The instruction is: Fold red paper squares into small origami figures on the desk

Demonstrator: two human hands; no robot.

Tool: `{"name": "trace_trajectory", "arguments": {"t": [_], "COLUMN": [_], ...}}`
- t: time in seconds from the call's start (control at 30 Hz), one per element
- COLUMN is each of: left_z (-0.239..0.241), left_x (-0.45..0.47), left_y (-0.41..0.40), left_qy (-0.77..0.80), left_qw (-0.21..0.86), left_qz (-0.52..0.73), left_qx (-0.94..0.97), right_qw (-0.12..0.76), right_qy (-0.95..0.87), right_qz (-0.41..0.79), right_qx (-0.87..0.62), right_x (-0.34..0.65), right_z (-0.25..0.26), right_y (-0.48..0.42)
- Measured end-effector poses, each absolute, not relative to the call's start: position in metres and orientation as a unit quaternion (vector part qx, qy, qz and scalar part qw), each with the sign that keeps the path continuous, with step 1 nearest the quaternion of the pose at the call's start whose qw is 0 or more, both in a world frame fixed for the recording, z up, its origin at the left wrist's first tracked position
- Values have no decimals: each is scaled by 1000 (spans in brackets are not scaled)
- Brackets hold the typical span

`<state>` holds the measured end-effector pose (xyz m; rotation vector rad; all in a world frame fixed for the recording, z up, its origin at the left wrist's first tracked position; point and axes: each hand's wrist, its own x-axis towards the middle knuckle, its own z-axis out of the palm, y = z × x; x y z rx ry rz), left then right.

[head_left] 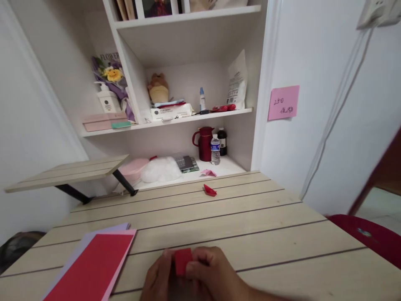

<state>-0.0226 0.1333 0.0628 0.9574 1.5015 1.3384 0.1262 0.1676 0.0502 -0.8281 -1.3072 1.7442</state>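
Observation:
Both hands meet at the near edge of the wooden desk [250, 217], pinching a small folded red paper piece [183, 261] between them. My left hand [158, 278] grips its left side with curled fingers, and my right hand [216, 274] closes over its right side. To the left lies a stack of paper sheets [94, 267], red on top of pink and lilac. A finished red folded paper figure [209, 190] rests farther back on the desk, and a pink one [209, 172] sits on the low shelf behind it.
White shelves hold a dark red jug [204, 143], a water bottle [215, 149], a dark bottle, a pump bottle, a plush toy and boxes. A small raised wooden stand [69, 172] sits at the left. A pink sticky note [283, 103] hangs on the wall; a red chair [369, 238] is at right.

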Motion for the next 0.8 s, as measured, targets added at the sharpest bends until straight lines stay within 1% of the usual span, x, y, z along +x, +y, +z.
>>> {"name": "trace_trajectory", "arguments": {"t": [0.03, 0.13, 0.17, 0.23, 0.37, 0.53, 0.8], "left_z": [62, 60, 60, 59, 51, 35, 34], "left_x": [-19, -3, 2, 9, 7, 3, -13], "left_y": [138, 160, 167, 178, 185, 185, 182], "left_qy": [575, 440, 406, 378, 357, 370, 448], "left_qw": [476, 626, 658, 670, 657, 625, 535], "left_qz": [543, 527, 523, 528, 552, 563, 551], "left_qx": [384, 370, 359, 361, 369, 394, 457], "right_qw": [402, 444, 464, 491, 503, 562, 508], "right_qy": [-499, -459, -445, -427, -437, -422, -456], "right_qz": [692, 682, 674, 660, 638, 588, 604], "right_qx": [-333, -357, -363, -374, -386, -400, -411], "right_x": [126, 122, 120, 116, 111, 112, 119], "right_z": [53, 57, 57, 56, 52, 45, 52], "right_y": [167, 172, 175, 180, 186, 181, 176]}}
